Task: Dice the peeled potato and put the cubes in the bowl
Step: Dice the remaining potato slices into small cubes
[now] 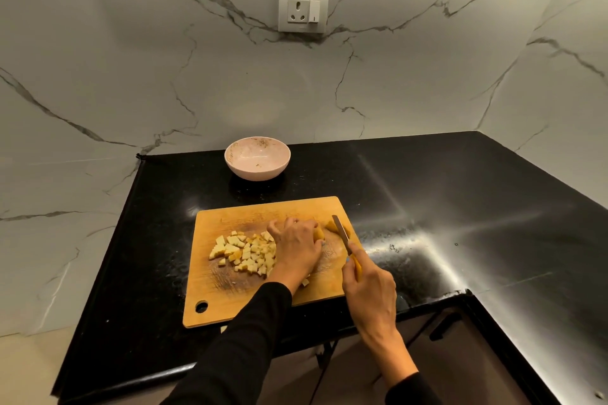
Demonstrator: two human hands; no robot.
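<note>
Most of the potato is already down to cubes [245,251], a loose heap sitting at about nine o'clock from the left hand on the wooden cutting board [230,306], and by the look of it the dicing is well past halfway. What's left is a small yellow chunk of potato [319,233] pinned under the curled fingers of the left hand [297,248], plus a cut piece [331,225] lying just beside the blade. The right hand [370,293] is wrapped round the yellow handle of the knife [342,233], whose long axis runs from five o'clock up to eleven, tip pointing away toward the wall. Up at twelve o'clock on the black worktop [460,207] the pink bowl [257,158] waits well apart from the board, holding no cubes I can make out, so the whole transfer is still to come.
</note>
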